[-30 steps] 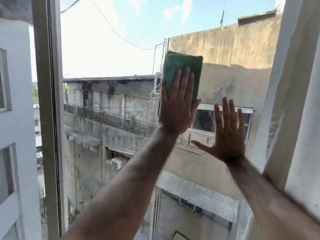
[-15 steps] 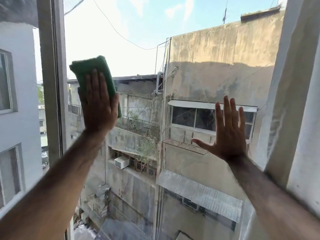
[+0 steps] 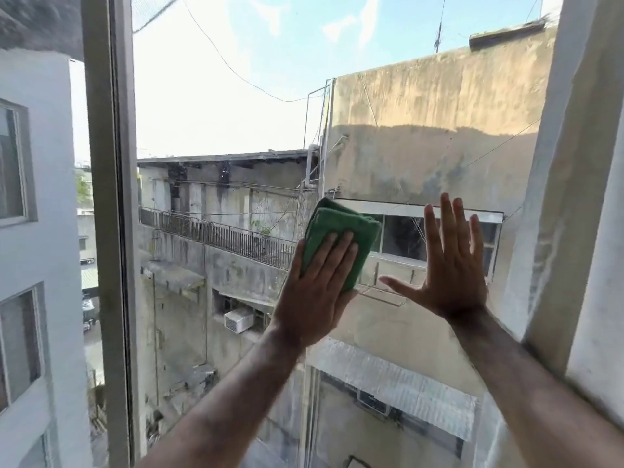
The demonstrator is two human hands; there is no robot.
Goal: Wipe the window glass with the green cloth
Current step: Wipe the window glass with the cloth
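The window glass fills the middle of the view, with buildings and sky behind it. A folded green cloth lies flat against the pane near its centre. My left hand presses on the cloth's lower half with fingers spread, palm against the fabric. My right hand rests flat on the glass just to the right of the cloth, fingers apart and pointing up, holding nothing. A narrow gap separates the two hands.
A vertical window frame post stands at the left edge of the pane. A pale wall or window reveal bounds the pane on the right, close to my right forearm.
My left hand has swept the cloth from the upper left of the pane, beside the frame post, rightward and down to the centre. My right hand has stayed in place.
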